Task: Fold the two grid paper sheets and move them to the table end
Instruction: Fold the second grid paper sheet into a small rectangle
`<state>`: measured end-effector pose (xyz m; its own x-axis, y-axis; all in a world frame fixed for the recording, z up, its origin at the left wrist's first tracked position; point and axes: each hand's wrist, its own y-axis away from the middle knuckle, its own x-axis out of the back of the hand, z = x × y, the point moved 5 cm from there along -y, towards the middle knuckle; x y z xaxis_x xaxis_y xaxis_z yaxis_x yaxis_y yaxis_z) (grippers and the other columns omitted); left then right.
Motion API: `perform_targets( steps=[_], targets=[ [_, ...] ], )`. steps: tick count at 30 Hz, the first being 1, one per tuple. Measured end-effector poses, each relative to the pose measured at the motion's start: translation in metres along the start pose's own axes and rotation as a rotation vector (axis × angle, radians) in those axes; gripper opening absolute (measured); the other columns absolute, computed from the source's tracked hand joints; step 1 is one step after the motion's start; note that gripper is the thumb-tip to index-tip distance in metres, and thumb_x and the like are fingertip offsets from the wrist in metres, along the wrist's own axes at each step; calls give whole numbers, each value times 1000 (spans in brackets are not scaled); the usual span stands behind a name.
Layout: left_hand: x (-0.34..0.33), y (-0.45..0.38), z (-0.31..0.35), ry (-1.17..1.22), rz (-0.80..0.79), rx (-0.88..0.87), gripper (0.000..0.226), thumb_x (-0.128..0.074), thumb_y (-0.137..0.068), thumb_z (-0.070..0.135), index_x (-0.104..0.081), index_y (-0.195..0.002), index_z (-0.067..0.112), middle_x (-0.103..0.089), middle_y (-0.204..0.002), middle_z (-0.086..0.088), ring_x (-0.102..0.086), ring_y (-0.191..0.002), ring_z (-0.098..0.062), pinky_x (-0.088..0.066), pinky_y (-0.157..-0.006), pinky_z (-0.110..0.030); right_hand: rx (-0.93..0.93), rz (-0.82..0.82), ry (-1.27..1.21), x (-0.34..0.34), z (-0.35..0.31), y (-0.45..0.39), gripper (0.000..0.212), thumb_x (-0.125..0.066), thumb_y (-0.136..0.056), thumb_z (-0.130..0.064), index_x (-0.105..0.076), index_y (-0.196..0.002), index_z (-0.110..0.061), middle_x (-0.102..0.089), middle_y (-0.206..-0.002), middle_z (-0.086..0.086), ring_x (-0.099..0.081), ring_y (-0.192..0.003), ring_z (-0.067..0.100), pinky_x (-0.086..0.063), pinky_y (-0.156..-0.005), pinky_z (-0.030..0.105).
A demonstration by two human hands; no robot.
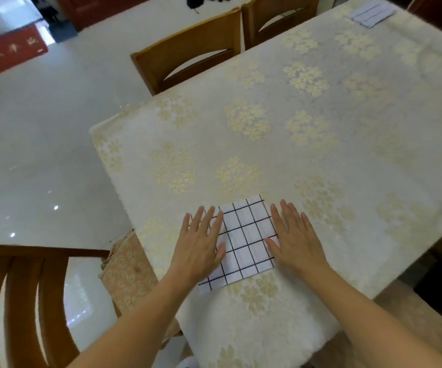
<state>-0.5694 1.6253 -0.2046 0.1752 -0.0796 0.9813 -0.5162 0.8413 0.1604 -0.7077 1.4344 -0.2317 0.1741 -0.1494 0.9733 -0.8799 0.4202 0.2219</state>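
Near the table's front edge, the left hand (201, 244) and right hand (292, 235) are pressing flat, fingers spread, on either side of the folded grid paper sheet (243, 240), and should sweep outward evenly to sharpen its crease while the other folded sheet (372, 13) is lying at the far end of the table (347, 144).

The grid paper sheet (243, 240) at lower centre is white with black squares. The tablecloth (320, 144) is cream — scattered with pale gold flower clusters. Wooden chairs (188, 54) at top are honey-brown — the floor (42, 128) glossy white.
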Motion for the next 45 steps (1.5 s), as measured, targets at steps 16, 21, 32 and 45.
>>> perform_targets(
  steps=[16,21,32,45],
  targets=[
    [13,-115,66,-187,-55,-909,47,-68,-78,8,-61,-125,12,-64,-127,-12,-59,-120,-32,-43,-106,-50,-499,134,-70,-12,-23,67,33,-73,-84,-31,-71,-113,-16,-65,-129,12,-58,-125,32,-27,-108,49],
    [11,-141,82,-249,-45,-1052,44,-69,-73,14,-63,-117,14,-64,-125,-11,-60,-114,-29,-46,-102,-49,-592,207,-96,-17,-32,68,32,-75,-83,-28,-66,-111,-15,-61,-129,13,-54,-126,33,-32,-110,53],
    [2,-158,101,-266,-74,-1153,29,-72,-64,24,-70,-89,11,-60,-120,-11,-57,-115,-29,-45,-103,-53,-648,293,-112,-14,-34,55,35,-77,-81,-31,-65,-108,-14,-62,-126,13,-56,-121,33,-42,-107,57],
    [19,-149,90,-122,91,-1292,19,-69,-77,15,-61,-94,14,-65,-84,-1,-63,-91,-23,-36,-112,-54,-599,374,-168,-5,-27,43,12,-75,-85,-22,-69,-93,-17,-63,-124,7,-57,-120,24,-35,-111,61]
  ],
)
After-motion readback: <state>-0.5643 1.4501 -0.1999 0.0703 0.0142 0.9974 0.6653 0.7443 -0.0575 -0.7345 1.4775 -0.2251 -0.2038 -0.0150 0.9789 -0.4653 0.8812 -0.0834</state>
